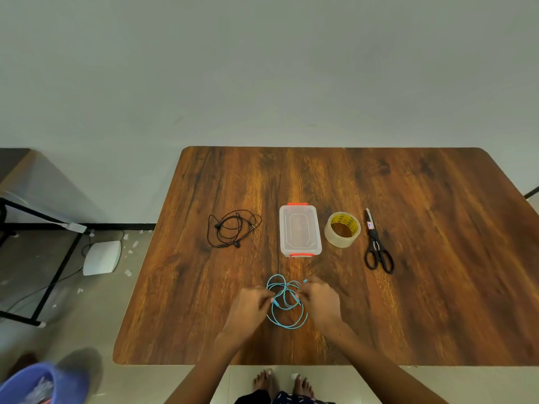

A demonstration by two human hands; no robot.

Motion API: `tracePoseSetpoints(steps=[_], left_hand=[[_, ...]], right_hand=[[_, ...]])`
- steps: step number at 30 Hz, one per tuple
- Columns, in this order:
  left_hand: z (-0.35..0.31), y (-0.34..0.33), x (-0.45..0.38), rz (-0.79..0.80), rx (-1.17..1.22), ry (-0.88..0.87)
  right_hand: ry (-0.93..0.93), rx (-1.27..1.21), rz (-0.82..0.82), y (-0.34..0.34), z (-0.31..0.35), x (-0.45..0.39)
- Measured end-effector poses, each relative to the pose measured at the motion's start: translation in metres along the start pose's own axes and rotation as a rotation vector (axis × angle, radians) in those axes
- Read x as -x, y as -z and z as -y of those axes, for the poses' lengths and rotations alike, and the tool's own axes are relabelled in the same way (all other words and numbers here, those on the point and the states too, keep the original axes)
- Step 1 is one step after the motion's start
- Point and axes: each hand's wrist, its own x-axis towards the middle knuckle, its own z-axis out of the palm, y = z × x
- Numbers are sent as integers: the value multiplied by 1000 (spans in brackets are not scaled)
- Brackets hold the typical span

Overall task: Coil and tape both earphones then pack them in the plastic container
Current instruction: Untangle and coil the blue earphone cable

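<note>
Left hand (253,301), right hand (320,298) — pinching blue earphones (287,304)

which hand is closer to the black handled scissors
Right. The right hand pinches the blue earphone cable diagonally below-left of the black-handled scissors; the left hand pinches it farther left.

You have the thin light-blue earphone cable (287,304) in loose loops near the table's front edge, pinched at both sides. The thin black earphone cable (233,228) lies loosely tangled, well left of the clear rectangular plastic container with orange clips (300,230), which sits lidded and flat. The roll of clear tape (343,229) lies flat just right of it.
</note>
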Motion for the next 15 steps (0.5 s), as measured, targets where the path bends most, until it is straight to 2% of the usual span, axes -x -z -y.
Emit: tracePoseSetpoints(steps=[6,15], left_hand=[[0,-5,2,27,-6,19],[-7,-3,-3,51,40,62]], right_hand=[[-85,120,110,-10,2,7],[-12,251,136,-12,8,5]])
